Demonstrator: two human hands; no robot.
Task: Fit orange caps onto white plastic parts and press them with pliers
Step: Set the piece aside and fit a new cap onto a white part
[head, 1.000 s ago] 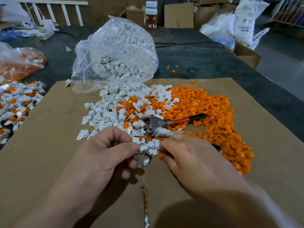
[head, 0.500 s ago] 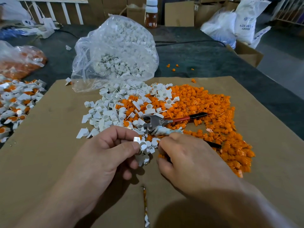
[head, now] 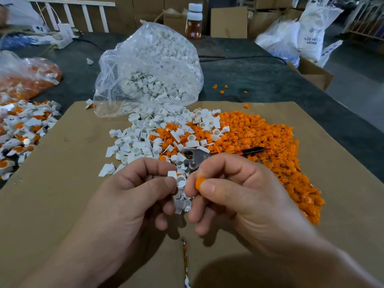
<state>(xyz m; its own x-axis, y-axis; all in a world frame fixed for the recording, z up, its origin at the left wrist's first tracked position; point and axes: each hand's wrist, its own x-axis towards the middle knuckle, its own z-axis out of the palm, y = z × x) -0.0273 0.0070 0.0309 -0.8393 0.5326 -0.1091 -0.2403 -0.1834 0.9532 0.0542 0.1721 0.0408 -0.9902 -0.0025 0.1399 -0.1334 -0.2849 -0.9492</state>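
My left hand (head: 133, 196) pinches a white plastic part (head: 180, 180) between thumb and forefinger, its round socket facing right. My right hand (head: 234, 194) pinches an orange cap (head: 200, 182) at its fingertips, a few centimetres right of the white part and not touching it. Both hands hover above the cardboard sheet (head: 62, 194). Behind them lie the pliers (head: 194, 157) with red-and-black handles (head: 252, 151), resting on the parts. A heap of loose white parts (head: 145, 140) spreads left of centre; a heap of orange caps (head: 266, 146) spreads to the right.
A clear bag of white parts (head: 153, 73) stands behind the heaps. Assembled white-and-orange pieces (head: 22, 132) pile at the left edge, with a bag of orange caps (head: 27, 77) behind. A bottle (head: 194, 20), boxes and sacks stand at the back. The table drops off at right.
My right hand has lifted off the pile holding an orange cap and turned it toward the white part. My left hand has raised its white part slightly.
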